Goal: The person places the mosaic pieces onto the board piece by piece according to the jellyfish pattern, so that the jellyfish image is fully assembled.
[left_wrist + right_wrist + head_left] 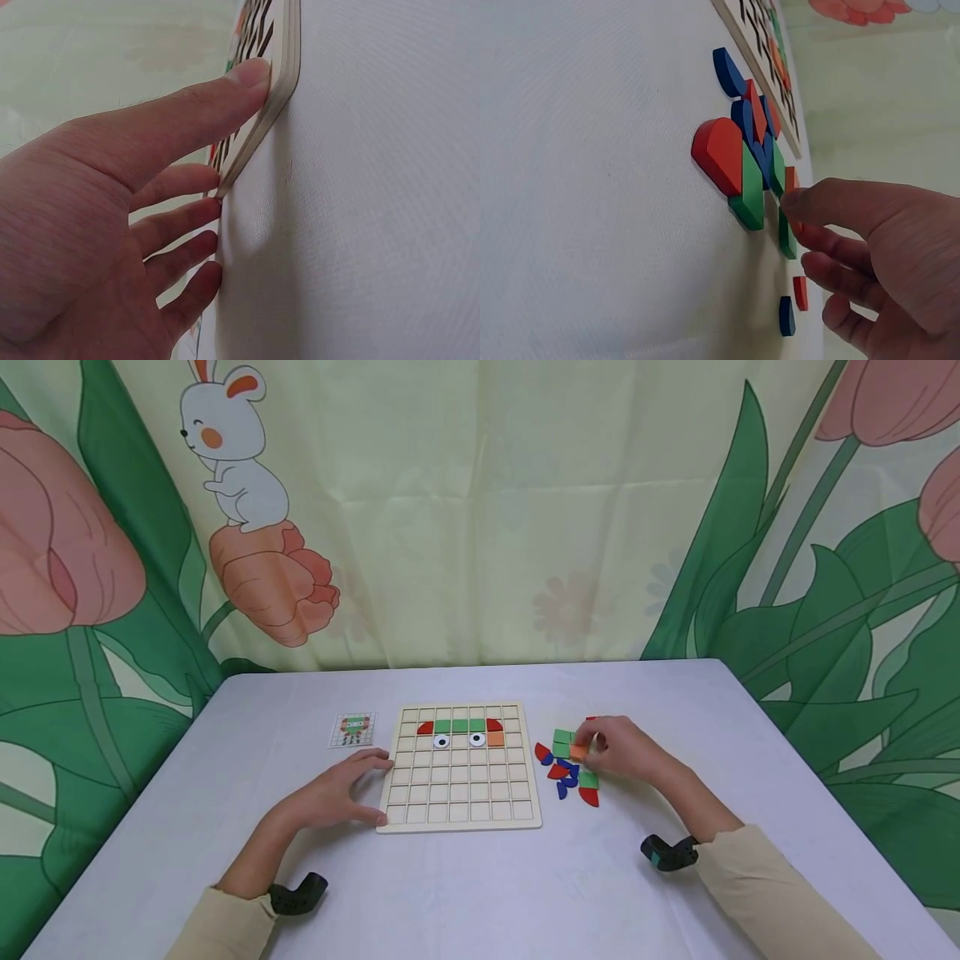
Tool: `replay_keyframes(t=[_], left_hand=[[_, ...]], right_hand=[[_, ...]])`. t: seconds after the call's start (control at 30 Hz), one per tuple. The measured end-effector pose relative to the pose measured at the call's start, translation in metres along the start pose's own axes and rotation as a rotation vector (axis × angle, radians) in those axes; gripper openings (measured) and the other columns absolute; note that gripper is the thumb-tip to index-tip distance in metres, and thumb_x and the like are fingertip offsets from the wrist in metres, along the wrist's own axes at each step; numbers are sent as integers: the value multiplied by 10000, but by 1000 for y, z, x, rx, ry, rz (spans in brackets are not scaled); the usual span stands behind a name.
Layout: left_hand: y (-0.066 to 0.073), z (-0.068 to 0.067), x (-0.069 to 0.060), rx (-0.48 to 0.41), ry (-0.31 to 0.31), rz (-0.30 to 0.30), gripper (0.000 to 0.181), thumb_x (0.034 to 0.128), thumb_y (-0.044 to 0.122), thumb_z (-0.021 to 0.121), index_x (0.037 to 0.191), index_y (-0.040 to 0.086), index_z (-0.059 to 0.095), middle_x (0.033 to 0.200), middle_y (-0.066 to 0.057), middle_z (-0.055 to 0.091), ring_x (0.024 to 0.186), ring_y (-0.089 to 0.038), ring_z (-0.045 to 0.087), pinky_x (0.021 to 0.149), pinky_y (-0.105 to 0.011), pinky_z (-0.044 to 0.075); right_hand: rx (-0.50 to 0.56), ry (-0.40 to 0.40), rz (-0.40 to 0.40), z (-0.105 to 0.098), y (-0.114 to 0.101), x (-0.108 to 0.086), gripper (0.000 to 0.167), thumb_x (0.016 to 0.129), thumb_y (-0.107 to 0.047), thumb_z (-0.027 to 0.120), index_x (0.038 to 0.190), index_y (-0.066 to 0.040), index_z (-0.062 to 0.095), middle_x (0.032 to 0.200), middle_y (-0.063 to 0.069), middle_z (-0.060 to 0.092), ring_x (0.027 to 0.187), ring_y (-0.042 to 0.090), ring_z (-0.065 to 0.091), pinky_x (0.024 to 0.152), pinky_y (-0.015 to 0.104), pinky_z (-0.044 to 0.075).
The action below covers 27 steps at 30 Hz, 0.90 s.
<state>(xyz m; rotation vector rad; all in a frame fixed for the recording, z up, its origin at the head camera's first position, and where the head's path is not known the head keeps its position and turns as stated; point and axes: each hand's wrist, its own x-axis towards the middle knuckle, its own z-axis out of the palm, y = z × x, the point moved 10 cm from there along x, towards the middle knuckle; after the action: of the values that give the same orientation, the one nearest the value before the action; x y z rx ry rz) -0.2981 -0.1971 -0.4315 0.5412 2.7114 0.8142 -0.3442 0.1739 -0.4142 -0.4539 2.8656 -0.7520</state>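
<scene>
A wooden grid board lies in the middle of the table. In its upper rows sit red quarter-round pieces, green squares, two eye pieces and one orange square. My left hand touches the board's left edge, thumb at the near corner and fingers extended farther up; the left wrist view shows the thumb on the rim. To the right of the board, my right hand pinches an orange square block among the loose pieces, partly hidden by the fingers.
Around the right hand lie loose green squares, red quarter-round pieces and blue pieces. A small pattern card with a coloured figure lies left of the board. Behind the table hangs a printed curtain.
</scene>
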Motion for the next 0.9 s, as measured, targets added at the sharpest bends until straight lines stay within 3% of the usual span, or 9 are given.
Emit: replay_keyframes(t=[0.3,0.53,0.73,0.9], left_hand=[[2,-1,-1,-1,-3,9,817,683,399,858,1360,100,511,1495,-118,402,1416,-371,313,1133,-586,285],[3,-1,-2,-4,-6,10,815,686,395,858,1363,105,508,1496,-116,402,1414,-364,317,1133,-582,289],[3,-1,-2,-7,-7,1,815,682,393,861,1362,111,511,1500,-112,400,1419,-365,311,1132,-584,290],[1,-1,-2,-4,-6,6,815,680,399,861,1359,113,513,1497,-110,403,1418,-361,312,1132,-581,293]], right_hand=[[72,4,-70,7,-26,12,142,819,-140,766,945,-162,704,916,-1,679,788,151,563,645,212,520],[86,-10,-61,16,-51,29,162,827,-182,766,979,-189,710,932,-19,680,804,156,569,636,217,530],[108,-15,-130,22,-75,42,168,833,-185,761,992,-171,711,943,-16,685,812,155,564,643,214,522],[118,-39,-138,30,-88,49,169,850,-166,738,1015,-145,708,948,-10,678,809,166,549,634,230,511]])
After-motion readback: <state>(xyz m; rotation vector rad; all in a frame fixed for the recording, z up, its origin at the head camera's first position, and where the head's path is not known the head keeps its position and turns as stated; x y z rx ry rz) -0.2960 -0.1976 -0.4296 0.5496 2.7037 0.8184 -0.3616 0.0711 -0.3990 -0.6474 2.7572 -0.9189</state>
